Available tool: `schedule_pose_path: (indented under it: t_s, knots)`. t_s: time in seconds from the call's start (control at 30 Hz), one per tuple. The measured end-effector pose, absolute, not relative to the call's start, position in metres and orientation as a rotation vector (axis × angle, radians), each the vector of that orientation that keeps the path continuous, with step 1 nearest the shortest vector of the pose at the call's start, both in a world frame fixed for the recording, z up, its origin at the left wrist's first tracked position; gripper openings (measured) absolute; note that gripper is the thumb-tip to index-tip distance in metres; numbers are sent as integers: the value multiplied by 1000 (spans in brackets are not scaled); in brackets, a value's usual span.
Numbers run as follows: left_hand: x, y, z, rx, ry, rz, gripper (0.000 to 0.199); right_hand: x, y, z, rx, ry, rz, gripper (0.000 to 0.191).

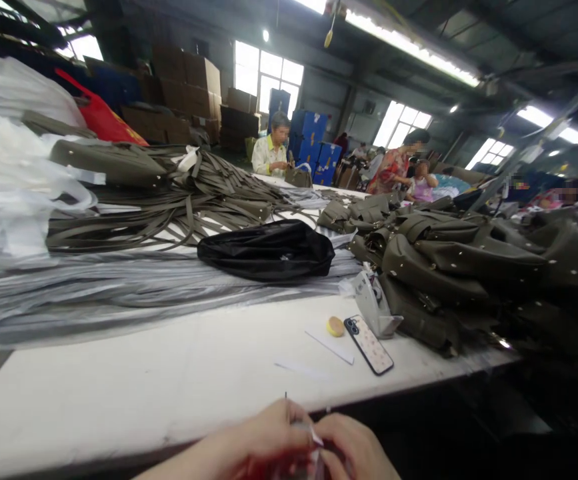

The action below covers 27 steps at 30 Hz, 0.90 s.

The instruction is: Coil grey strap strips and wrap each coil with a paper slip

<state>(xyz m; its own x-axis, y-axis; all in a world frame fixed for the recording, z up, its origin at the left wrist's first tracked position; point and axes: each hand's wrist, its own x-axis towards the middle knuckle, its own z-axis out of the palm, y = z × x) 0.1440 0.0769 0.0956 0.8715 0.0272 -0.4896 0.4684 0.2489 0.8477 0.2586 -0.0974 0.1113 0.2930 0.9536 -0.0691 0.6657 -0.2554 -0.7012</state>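
At the table's front edge, low in the view, my left hand and my right hand are close together with fingers bent inward. Both are closed around something small with a whitish, shiny part showing between them; blur and the fingers hide what it is. A thin dark tip sticks up by my left hand. Beyond them on the white table lie a phone in a patterned case, a small round yellow item and thin white strips.
A grey tape dispenser stands beside piled olive bags on the right. A black bag lies mid-table near long grey strips. Olive straps and white plastic heap up left. Several people sit or stand farther back.
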Motion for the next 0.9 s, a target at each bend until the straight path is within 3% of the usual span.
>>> schedule_pose_path:
  t_s: [0.07, 0.13, 0.37, 0.57, 0.73, 0.9]
  knots:
    - [151, 84, 111, 1124, 430, -200, 35, 253, -100, 121, -1984, -1578, 416, 49]
    - [160, 90, 122, 1130, 449, -98, 39, 254, -98, 130, -1951, -1607, 267, 55]
    - [166, 108, 124, 1235, 440, 30, 50, 317, -65, 128, -2127, -1223, 119, 24]
    - [159, 148, 124, 1162, 565, 336, 50, 391, -32, 112, -2264, -1044, 60, 24]
    - [165, 171, 124, 1080, 584, 353, 50, 438, -15, 110, -2362, -908, 40, 24]
    - [172, 174, 114, 1052, 544, 257, 53, 493, -47, 131, -2429, -541, -230, 42]
